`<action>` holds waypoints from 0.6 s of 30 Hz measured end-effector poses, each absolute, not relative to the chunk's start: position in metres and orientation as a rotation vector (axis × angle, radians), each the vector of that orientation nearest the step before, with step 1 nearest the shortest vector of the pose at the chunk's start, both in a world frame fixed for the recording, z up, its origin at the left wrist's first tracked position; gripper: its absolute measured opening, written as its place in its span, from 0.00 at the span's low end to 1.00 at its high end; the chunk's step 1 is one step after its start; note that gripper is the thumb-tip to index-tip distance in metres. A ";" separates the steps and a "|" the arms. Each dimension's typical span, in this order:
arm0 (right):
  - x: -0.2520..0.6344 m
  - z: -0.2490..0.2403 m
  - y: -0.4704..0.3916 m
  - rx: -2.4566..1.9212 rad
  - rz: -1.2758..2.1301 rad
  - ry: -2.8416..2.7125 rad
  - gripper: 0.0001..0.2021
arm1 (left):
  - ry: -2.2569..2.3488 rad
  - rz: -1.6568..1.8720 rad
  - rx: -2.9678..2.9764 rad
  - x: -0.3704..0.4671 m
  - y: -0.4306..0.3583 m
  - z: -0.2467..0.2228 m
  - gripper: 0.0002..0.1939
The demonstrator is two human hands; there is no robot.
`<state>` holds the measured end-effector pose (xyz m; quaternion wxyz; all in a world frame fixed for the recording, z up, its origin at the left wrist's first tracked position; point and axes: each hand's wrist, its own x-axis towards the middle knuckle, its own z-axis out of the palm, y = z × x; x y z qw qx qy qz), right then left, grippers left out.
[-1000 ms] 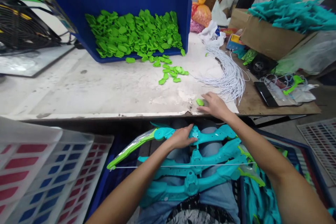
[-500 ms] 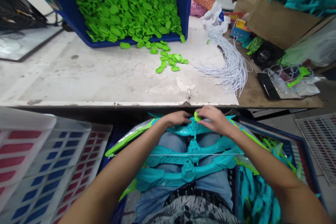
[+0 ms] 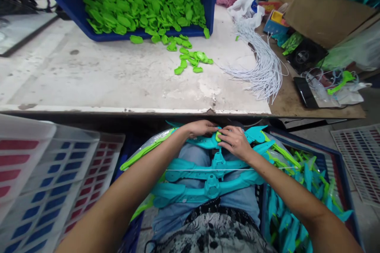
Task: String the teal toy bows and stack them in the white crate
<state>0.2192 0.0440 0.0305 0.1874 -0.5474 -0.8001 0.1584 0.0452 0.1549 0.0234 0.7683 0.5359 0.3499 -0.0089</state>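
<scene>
Across my lap lie several teal toy bows; the farthest teal bow has green limbs and a white string. My left hand grips this bow near its middle, fingers curled on its far side. A small green piece sits at the bow's centre, and my right hand presses its fingers on it. Nearer my body are two more teal bow bodies, the middle one and the closest one. The fingertips partly hide the green piece.
A blue bin of green pieces stands on the table, some spilled before it. White strings lie to their right. White baskets stand at left; a crate of teal and green parts is at right.
My right hand has moved left and brought the green piece down onto the bow's centre. The view has tilted slightly downward, and the far bow has shifted slightly.
</scene>
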 end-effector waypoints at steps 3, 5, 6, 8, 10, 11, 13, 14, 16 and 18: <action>0.215 0.028 0.041 -1.631 0.544 -2.013 0.06 | 0.739 0.027 1.309 0.047 0.151 0.020 0.27; 0.213 0.026 0.043 -1.711 0.653 -1.849 0.08 | 0.785 0.073 1.402 0.050 0.149 0.017 0.29; 0.212 0.026 0.045 -1.772 0.716 -1.789 0.13 | 0.807 0.085 1.430 0.051 0.148 0.016 0.30; 0.211 0.029 0.051 -1.926 0.852 -1.717 0.23 | 0.830 0.091 1.448 0.053 0.146 0.014 0.30; 0.209 0.034 0.057 -2.059 0.969 -1.714 0.31 | 0.857 0.093 1.443 0.054 0.145 0.013 0.29; 0.207 0.037 0.061 -2.106 1.003 -1.734 0.33 | 0.878 0.095 1.444 0.055 0.145 0.013 0.28; 0.203 0.042 0.065 -2.182 1.005 -1.790 0.35 | 0.928 0.106 1.451 0.056 0.145 0.012 0.27; 0.201 0.043 0.066 -2.212 0.989 -1.823 0.35 | 0.943 0.108 1.455 0.057 0.146 0.011 0.27; 0.197 0.045 0.063 -2.239 0.941 -1.897 0.34 | 0.945 0.103 1.477 0.058 0.146 0.012 0.25; 0.198 0.047 0.058 -2.203 0.865 -1.999 0.32 | 0.940 0.097 1.563 0.057 0.143 0.015 0.22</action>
